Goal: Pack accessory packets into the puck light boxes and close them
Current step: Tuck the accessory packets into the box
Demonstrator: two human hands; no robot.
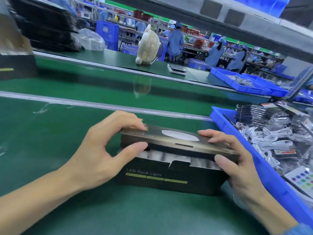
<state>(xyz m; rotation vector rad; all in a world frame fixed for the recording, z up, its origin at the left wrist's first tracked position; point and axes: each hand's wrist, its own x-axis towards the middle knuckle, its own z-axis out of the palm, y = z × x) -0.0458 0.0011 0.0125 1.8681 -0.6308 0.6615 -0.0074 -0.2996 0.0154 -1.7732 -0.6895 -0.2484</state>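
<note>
Gripping the lid flap [177,141] of the puck light box [167,177], both hands work at the centre of the green desk [50,150]. Left hand [101,150]: fingers curled over the flap's far left corner, thumb pressed on its near edge. Right hand [237,160]: fingers laid across the flap's right end, thumb curled on the near edge at the corner. Flap is tilted, not yet seated; white contents [160,156] show in the gap beneath it. Box front reads "LED Puck Light" with yellow bars.

Surroundings, clock directions from the box:
- 3 o'clock: blue bin [264,165], just beside the right hand, holding accessory packets [277,145] with white cables and dark bagged items; a remote with coloured buttons [303,178] lies at its near end.
- 12 o'clock: conveyor rail [101,103], then a glossy green belt [101,85].
- 1 o'clock, across the belt: cream desk fan [149,46] and a small scale [177,69].
- 2 o'clock: more blue trays [245,82] with small parts, too blurred to identify.
- 10 o'clock: stack of dark flat cartons [47,26], blurred; bagged white items [91,40] beside it.
- Far background: people in blue coats at benches.
- Overhead at 1 o'clock: grey shelf [237,16].
</note>
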